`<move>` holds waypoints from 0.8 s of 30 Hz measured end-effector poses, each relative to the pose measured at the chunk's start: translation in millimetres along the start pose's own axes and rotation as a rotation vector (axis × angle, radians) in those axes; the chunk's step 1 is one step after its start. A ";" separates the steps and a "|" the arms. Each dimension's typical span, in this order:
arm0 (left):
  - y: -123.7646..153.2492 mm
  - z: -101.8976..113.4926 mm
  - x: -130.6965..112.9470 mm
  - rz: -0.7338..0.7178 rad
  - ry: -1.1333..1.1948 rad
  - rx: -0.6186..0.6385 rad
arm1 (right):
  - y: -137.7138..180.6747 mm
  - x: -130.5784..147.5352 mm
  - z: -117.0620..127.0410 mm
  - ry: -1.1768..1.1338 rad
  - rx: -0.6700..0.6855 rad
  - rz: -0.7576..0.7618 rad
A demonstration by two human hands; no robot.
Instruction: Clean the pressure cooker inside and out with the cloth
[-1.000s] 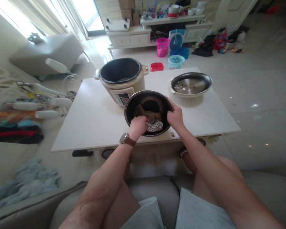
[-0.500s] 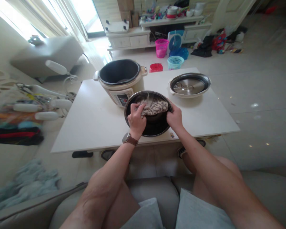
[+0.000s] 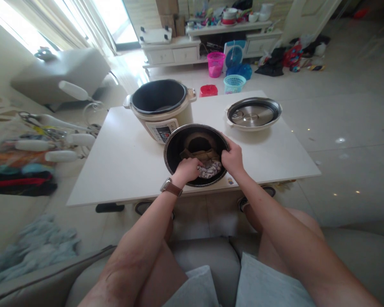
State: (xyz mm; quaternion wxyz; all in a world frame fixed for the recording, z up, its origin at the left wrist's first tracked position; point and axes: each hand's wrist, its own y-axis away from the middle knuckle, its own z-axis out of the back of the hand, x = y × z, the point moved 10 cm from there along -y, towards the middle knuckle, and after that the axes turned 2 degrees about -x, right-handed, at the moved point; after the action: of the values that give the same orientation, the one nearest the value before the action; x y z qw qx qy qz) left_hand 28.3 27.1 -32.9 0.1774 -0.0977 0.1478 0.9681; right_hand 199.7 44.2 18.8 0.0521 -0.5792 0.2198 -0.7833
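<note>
A dark inner pot (image 3: 171, 160) is tilted toward me over the table's front edge. My right hand (image 3: 233, 155) is closed on the pot's right rim. Inside the pot, my left hand (image 3: 188, 169) grips a patterned cloth (image 3: 209, 169), grey and white with a brownish side showing; some of its fingers are hidden. The cloth lies against the pot's lower inner wall. Just behind stands the beige electric pressure cooker (image 3: 179, 118), its top uncovered and its dark cavity showing. To the right, the cooker's lid (image 3: 254, 115) rests upside down, metal underside up.
The white table (image 3: 115, 170) carries these things. On the floor beyond it are a pink basket (image 3: 216, 65), a light blue basket (image 3: 234, 84) and a red stool or tub (image 3: 208, 90). A white-armed rack (image 3: 73, 138) stands left of the table.
My left hand has moved down inside the pot with the cloth, from the upper wall to the lower part. The right hand keeps its hold on the rim.
</note>
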 end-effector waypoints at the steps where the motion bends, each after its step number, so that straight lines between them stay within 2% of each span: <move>1: 0.3 0.6 -0.4 -0.007 0.017 0.006 | 0.3 1.6 -1.1 0.004 0.007 0.002; 8: 0.7 -0.5 4.2 0.043 0.063 -0.003 | 2.0 -8.1 -2.2 0.019 -0.015 -0.047; 17: -3.1 -1.6 6.9 0.058 0.096 -0.029 | 9.1 -54.3 -4.6 -0.048 -0.047 -0.224; 20: -1.2 -2.6 5.3 0.077 0.125 -0.031 | 10.9 -49.8 -8.1 -0.049 -0.020 -0.200; 24: 0.3 -4.9 3.0 0.065 0.165 -0.023 | 12.4 -29.2 -7.4 -0.028 -0.029 -0.124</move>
State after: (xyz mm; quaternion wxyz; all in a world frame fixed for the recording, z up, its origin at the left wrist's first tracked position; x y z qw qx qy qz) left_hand 26.1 26.3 -38.2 0.1320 -0.1745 0.1540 0.9635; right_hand 200.2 45.0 -13.7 -0.0017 -0.6032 0.1939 -0.7736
